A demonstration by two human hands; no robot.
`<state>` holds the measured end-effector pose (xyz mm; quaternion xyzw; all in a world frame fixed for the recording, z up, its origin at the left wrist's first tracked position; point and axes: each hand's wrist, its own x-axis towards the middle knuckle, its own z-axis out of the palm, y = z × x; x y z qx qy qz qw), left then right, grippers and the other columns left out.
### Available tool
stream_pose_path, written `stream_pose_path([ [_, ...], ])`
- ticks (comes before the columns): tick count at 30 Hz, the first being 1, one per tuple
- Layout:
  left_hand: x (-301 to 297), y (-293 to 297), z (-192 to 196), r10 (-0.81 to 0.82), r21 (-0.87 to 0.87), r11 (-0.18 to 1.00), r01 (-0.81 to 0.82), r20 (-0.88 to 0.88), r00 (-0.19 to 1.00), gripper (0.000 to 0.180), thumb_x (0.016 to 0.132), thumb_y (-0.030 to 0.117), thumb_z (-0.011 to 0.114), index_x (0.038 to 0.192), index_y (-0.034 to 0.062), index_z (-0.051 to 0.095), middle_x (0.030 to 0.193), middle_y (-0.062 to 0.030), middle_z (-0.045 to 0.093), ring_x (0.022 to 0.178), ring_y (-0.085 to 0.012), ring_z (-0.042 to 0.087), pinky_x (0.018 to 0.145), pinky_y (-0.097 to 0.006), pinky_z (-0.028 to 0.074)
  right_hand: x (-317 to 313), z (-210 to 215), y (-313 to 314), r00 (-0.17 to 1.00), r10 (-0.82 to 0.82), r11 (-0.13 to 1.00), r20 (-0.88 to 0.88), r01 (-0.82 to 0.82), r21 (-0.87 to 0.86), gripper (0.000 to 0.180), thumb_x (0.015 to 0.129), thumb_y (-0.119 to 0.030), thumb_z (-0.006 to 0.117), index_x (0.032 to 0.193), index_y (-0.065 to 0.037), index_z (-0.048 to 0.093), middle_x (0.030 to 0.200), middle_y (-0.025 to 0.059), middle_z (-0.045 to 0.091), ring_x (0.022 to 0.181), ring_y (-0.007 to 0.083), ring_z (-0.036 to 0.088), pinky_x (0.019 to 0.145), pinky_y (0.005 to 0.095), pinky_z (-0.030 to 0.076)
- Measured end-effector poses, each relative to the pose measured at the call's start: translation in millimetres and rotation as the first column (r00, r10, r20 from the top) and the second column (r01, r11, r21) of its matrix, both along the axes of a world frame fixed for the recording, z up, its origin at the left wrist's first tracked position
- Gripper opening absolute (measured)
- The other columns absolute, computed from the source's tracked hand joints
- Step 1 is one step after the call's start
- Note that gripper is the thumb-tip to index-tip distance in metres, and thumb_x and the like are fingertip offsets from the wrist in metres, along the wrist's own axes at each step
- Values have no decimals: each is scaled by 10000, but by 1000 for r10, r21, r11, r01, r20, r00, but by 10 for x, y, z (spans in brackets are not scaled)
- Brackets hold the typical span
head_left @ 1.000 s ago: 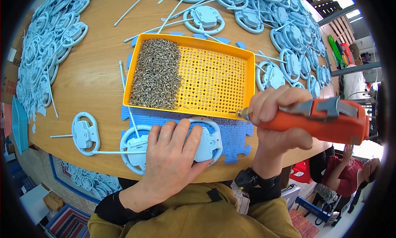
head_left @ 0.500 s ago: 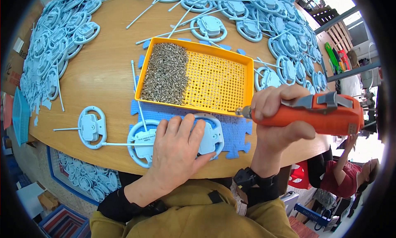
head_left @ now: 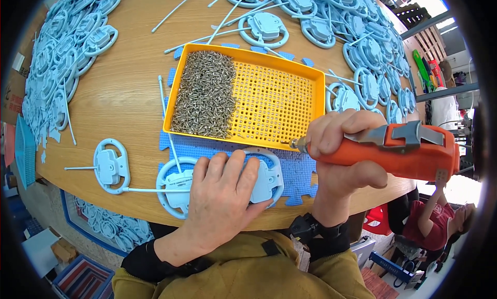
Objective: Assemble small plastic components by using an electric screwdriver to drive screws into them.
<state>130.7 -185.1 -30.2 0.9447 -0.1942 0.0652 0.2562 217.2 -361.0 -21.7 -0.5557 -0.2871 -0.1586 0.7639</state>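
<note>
My left hand (head_left: 220, 198) lies flat with its fingers stretched over two light blue plastic parts, round-framed with thin rods. One blue part (head_left: 173, 190) shows left of the hand and another blue part (head_left: 269, 180) right of it; their middles are hidden. An orange electric screwdriver (head_left: 414, 156) is gripped in my right hand (head_left: 339, 180), held nearly level with its bit pointing left. The bit tip appears over the near right edge of the yellow tray (head_left: 321, 97); whether it touches a screw cannot be made out. Small metal screws (head_left: 204, 94) heap in the tray's left part.
A blue foam mat (head_left: 297, 177) lies under the tray and parts. Another blue part (head_left: 108, 167) rests at left. Piles of blue parts (head_left: 67, 55) cover the far left and far right (head_left: 357, 29). A crate of parts (head_left: 103, 221) stands below the table; a person (head_left: 435, 216) sits at right.
My right hand and the screwdriver have moved slightly left and down, to the tray's near right edge. My left hand stays on the blue parts. The whole view has shifted a little.
</note>
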Motion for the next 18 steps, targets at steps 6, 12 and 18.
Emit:
stream_pose_path([
  [6, -30, 7, 3, 2, -4, 1000, -2, 7, 1000, 655, 579, 332, 805, 1102, 32, 546, 1062, -143, 500, 946, -331, 496, 805, -453, 396, -36, 16, 29, 1000, -12, 1000, -13, 12, -6, 727, 709, -735, 524, 962, -55, 479, 649, 24, 512, 492, 137, 487, 471, 272, 421],
  [12, -60, 10, 4, 1, -19, 1000, 0, 28, 1000, 659, 564, 319, 806, 1092, 24, 545, 1058, -142, 501, 937, -332, 499, 796, -448, 396, -170, 121, 93, 978, -50, 991, -204, 74, 113, 633, 689, -528, 769, 960, -16, 514, 663, 91, 573, 574, 200, 566, 525, 293, 473],
  [18, -59, 17, 15, -5, -34, 999, 5, -10, 1000, 650, 564, 314, 798, 1085, 18, 546, 1061, -143, 499, 942, -328, 496, 809, -434, 399, -281, 476, -16, 998, -52, 997, -22, 53, 61, 822, 647, -810, 508, 1023, -81, 542, 650, -9, 492, 489, 106, 458, 495, 262, 391],
])
